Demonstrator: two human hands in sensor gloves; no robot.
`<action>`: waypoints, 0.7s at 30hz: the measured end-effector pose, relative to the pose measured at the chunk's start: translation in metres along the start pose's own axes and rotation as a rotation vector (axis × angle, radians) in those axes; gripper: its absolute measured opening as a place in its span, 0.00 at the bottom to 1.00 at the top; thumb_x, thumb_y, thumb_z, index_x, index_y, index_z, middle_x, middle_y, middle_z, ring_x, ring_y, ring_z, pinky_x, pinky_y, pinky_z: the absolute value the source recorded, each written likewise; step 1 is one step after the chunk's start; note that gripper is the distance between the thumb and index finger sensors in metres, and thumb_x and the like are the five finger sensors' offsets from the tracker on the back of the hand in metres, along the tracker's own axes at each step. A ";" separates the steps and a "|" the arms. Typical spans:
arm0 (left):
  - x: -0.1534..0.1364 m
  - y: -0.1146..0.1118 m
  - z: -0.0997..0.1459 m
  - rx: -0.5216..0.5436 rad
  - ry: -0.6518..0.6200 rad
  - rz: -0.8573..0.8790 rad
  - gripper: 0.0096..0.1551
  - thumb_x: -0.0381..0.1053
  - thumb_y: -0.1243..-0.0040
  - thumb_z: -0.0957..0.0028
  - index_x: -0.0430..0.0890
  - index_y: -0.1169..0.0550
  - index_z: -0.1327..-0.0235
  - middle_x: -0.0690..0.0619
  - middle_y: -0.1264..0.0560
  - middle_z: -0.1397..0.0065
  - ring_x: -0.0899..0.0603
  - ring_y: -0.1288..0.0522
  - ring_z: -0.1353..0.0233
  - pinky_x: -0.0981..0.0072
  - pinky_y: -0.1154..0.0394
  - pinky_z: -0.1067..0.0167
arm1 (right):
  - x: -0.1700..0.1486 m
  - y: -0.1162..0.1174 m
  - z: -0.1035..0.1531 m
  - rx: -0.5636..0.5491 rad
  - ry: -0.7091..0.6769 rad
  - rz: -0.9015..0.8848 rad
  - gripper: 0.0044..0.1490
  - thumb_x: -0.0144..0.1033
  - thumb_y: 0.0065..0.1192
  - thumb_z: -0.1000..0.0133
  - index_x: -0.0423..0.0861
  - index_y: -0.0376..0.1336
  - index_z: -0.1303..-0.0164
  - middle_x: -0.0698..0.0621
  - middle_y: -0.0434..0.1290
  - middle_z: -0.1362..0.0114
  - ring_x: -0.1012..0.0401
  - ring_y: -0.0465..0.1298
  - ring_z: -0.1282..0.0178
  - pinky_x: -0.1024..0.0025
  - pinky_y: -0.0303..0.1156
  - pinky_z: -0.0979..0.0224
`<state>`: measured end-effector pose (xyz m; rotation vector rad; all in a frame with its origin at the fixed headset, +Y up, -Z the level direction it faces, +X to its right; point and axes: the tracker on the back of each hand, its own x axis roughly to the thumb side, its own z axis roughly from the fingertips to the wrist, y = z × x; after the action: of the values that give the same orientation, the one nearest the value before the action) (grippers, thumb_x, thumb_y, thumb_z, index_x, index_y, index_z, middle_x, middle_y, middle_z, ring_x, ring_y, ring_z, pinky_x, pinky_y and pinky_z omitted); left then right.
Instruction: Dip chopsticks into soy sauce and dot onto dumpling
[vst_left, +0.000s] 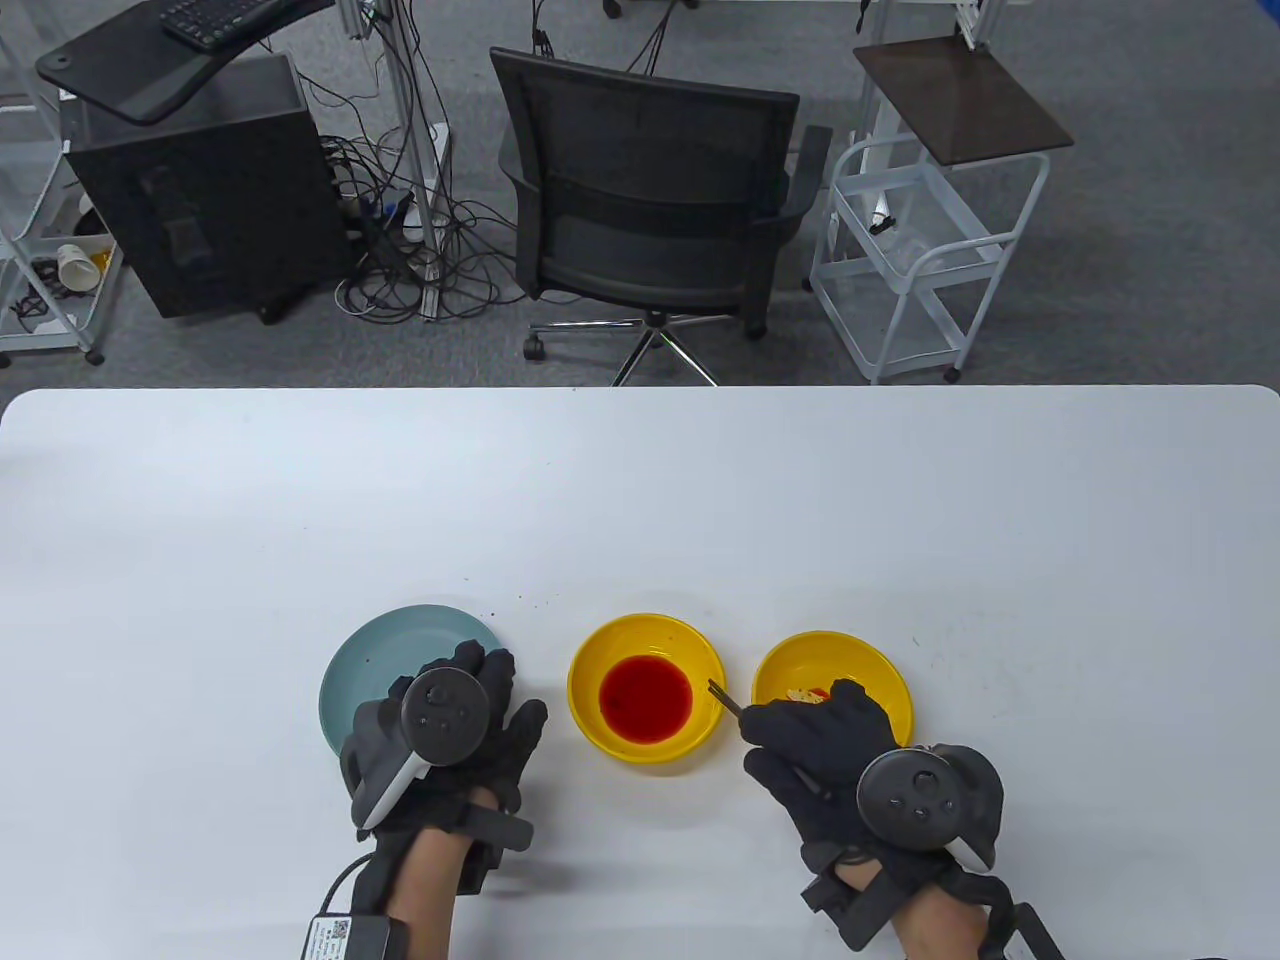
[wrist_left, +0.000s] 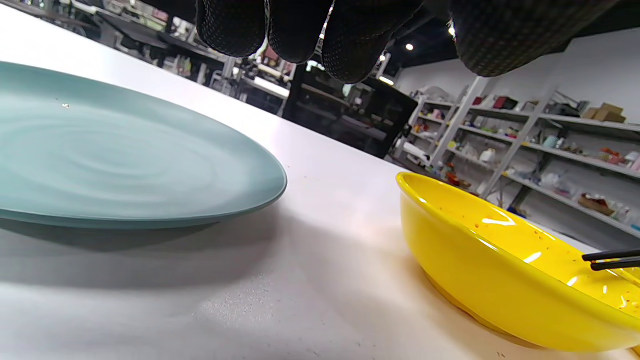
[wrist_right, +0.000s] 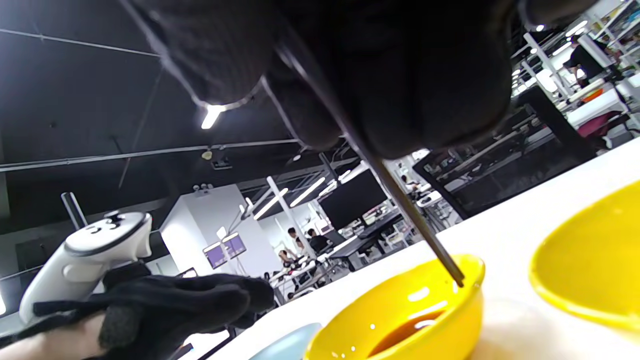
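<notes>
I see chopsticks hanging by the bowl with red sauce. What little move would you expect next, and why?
Probably a short dip, forward and down into the sauce. The right hand holds the chopsticks with their tips over the near rim of the sauce bowl, apparently not yet touching the liquid. The dumpling waits in the other yellow bowl. The left hand rests by the blue plate.

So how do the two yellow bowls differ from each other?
The middle yellow bowl holds a pool of red sauce; the right yellow bowl holds no sauce, only a small piece of food. The middle bowl looks a little wider than the right bowl. The chopsticks' tips sit over the middle bowl's right rim, while the right hand partly covers the right bowl. Both are shallow, round, yellow and stand on the white table.
</notes>
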<state>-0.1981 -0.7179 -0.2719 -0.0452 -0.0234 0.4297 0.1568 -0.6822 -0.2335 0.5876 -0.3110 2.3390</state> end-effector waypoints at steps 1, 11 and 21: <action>0.000 0.000 0.000 0.001 0.000 -0.001 0.44 0.69 0.43 0.49 0.47 0.30 0.23 0.47 0.40 0.16 0.29 0.38 0.20 0.25 0.49 0.28 | 0.000 -0.001 0.000 -0.007 0.003 -0.001 0.32 0.51 0.63 0.52 0.44 0.73 0.43 0.41 0.81 0.40 0.43 0.81 0.48 0.26 0.57 0.26; -0.001 0.000 0.000 -0.003 0.008 -0.003 0.44 0.69 0.43 0.49 0.47 0.31 0.23 0.47 0.40 0.16 0.29 0.38 0.20 0.25 0.49 0.28 | -0.003 -0.025 0.004 -0.132 0.035 -0.038 0.32 0.50 0.63 0.51 0.42 0.74 0.47 0.40 0.82 0.44 0.42 0.81 0.53 0.26 0.57 0.27; -0.001 0.000 0.000 -0.008 0.011 -0.002 0.44 0.69 0.43 0.49 0.47 0.31 0.23 0.47 0.40 0.16 0.29 0.38 0.20 0.25 0.49 0.28 | -0.013 -0.046 0.008 -0.222 0.177 0.050 0.31 0.50 0.63 0.51 0.39 0.76 0.52 0.38 0.84 0.51 0.43 0.82 0.59 0.26 0.59 0.28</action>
<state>-0.1990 -0.7184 -0.2722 -0.0554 -0.0139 0.4276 0.1992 -0.6592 -0.2302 0.2665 -0.4993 2.3442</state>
